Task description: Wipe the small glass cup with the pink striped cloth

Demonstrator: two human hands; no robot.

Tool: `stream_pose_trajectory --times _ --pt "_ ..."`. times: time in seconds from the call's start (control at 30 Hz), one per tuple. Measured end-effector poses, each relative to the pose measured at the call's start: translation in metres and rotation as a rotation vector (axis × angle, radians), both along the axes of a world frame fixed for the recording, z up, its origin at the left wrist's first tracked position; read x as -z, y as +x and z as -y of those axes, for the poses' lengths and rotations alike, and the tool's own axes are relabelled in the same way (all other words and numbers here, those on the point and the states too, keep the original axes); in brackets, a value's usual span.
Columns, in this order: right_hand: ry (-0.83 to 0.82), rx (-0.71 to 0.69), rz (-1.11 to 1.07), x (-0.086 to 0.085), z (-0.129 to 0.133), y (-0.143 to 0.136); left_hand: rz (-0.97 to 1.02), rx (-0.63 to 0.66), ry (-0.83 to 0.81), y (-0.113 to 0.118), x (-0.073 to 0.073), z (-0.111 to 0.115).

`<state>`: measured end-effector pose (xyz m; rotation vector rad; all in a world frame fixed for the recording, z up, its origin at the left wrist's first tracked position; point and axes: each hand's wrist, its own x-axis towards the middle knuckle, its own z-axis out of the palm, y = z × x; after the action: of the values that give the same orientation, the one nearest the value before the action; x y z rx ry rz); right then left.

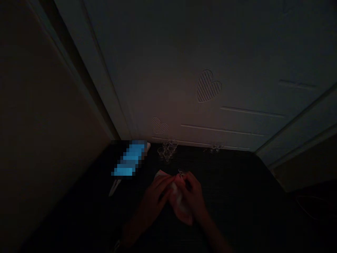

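The light is very dim. Both hands meet low in the middle of the view over a pink and white cloth (177, 200). My left hand (157, 191) is closed on the cloth's left part, fingers pointing up and right. My right hand (193, 193) pinches the cloth at its upper right, and a loose end hangs down between the hands. At the right fingertips, a small shiny, clear-looking piece (181, 173) pokes out of the cloth's top; its exact kind is too dark to make out.
Several small clear round pieces (167, 150) are grouped on the dark tabletop (231, 186) beyond the hands. More clear pieces (215, 148) lie farther right by the pale panel (179, 84) with heart reliefs. A lit, blurred blue screen (131, 158) stands at left.
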<state>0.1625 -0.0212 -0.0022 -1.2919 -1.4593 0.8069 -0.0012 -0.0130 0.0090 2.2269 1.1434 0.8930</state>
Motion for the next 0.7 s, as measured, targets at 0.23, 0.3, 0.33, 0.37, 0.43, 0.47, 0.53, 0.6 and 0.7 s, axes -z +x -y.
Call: stream_pose_trajectory --times 0.23,0.3,0.33,0.37,0.43,0.47,0.53,0.6,0.7 --pt "0.038 -0.158 0.038 -0.004 0.002 0.000 0.191 -0.073 -0.189 -0.002 0.000 -0.007" --pt "0.055 -0.180 0.050 -0.005 0.002 0.000 0.234 -0.072 -0.214 -0.001 0.003 -0.009" --pt "0.065 -0.192 0.056 -0.005 0.002 0.000 0.251 -0.062 -0.227 -0.001 0.004 -0.010" --pt "0.072 -0.202 0.060 -0.006 0.003 0.001 0.268 -0.052 -0.240 -0.001 0.005 -0.010" --pt "0.079 -0.214 0.066 -0.006 0.003 0.001 0.303 -0.029 -0.283 0.000 0.008 -0.012" --pt "0.082 -0.212 0.068 -0.006 0.003 0.001 0.323 -0.024 -0.304 0.000 0.008 -0.013" --pt "0.089 -0.205 0.069 -0.006 0.004 0.000 0.357 -0.030 -0.323 0.001 0.007 -0.013" --pt "0.102 -0.206 0.065 -0.005 0.005 0.000 0.361 -0.023 -0.328 0.001 0.005 -0.013" --pt "0.108 -0.206 0.058 -0.005 0.006 -0.002 0.369 0.000 -0.339 0.000 0.003 -0.014"
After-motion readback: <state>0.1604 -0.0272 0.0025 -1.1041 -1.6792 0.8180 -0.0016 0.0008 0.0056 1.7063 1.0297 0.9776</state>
